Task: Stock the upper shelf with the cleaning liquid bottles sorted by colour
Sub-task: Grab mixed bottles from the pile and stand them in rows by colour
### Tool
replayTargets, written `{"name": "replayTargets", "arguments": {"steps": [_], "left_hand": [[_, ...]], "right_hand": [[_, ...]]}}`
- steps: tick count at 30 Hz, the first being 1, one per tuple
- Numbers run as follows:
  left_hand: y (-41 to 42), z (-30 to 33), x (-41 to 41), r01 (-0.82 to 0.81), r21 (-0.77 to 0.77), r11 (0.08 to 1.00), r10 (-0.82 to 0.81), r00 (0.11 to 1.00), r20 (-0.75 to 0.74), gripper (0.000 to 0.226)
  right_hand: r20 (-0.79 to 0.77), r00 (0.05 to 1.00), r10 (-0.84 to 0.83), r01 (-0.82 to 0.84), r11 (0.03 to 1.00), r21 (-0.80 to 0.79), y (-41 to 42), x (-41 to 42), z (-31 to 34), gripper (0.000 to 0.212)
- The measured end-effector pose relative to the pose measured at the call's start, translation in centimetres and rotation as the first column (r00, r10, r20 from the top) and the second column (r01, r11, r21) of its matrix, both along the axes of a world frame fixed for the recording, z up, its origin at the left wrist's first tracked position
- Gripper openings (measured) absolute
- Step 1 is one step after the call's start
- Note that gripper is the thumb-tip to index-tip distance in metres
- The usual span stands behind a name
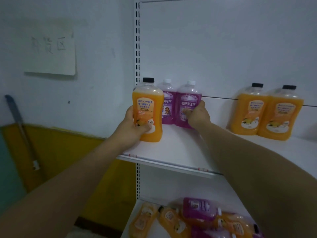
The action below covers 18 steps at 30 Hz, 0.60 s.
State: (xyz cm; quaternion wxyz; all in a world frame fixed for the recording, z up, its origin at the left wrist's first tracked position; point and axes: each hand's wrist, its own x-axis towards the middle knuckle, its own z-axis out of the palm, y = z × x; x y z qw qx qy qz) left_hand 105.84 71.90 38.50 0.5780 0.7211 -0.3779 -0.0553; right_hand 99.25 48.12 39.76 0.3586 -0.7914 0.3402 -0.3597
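- Bottles of cleaning liquid: an orange bottle (147,110) is standing at the left front of the upper shelf (171,152), near the shelf's edge, with the left hand (135,125) wrapping round its lower half, thumb across the label.
- The right hand (198,115) is gripping a purple bottle (187,104) from its right side, fingers curling over the label; a second purple bottle (167,102) is standing just beside it on the left, touching or nearly so.
- Two more orange bottles, one (248,110) and the other (278,114), are sitting upright together further right on the same shelf, well apart from the purple pair.
- Judgement: the purples are being kept as one group on the left and the oranges as another on the right, so the orange bottle in the left hand is sitting on the wrong side and likely belongs with the far pair.
- Upright, labels facing out: reads as display stocking.
- Lower shelf (132,219): loose bottles (197,219), orange and purple mixed, are lying on their sides, waiting to go up.
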Motion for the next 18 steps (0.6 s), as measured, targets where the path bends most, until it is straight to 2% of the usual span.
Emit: {"name": "replayTargets", "arguments": {"steps": [3,6,9,11,13,18], "left_hand": [[0.0,0.0,0.2,0.014,0.008,1.0,-0.014,1.0,0.008,0.069],[0.1,0.0,0.2,0.02,0.017,1.0,-0.02,1.0,0.02,0.072],[0.1,0.1,0.1,0.023,0.027,0.999,-0.024,0.999,0.037,0.073],[0.1,0.2,0.0,0.028,0.039,0.999,-0.03,0.999,0.044,0.074],[0.0,0.4,-0.1,0.034,0.054,0.998,-0.037,0.998,0.057,0.076],[-1.0,0.7,-1.2,0.08,0.066,0.995,-0.084,0.994,0.068,0.081]], "right_hand": [[-0.096,0.995,-0.003,0.0,0.999,-0.033,0.1,-0.1,0.1,0.052],[-0.293,0.956,0.005,-0.011,1.0,-0.018,0.8,-1.1,0.0,0.061],[-0.492,0.87,0.036,-0.096,0.991,-0.097,2.1,-2.8,-0.6,0.079],[-0.612,0.79,0.022,-0.161,0.971,-0.174,2.8,-4.3,-0.7,0.077],[-0.669,0.744,0.005,-0.162,0.972,-0.173,3.8,-6.4,-0.3,0.071],[-0.736,0.674,-0.062,-0.09,0.982,-0.166,5.2,-12.9,-0.6,0.086]]}}
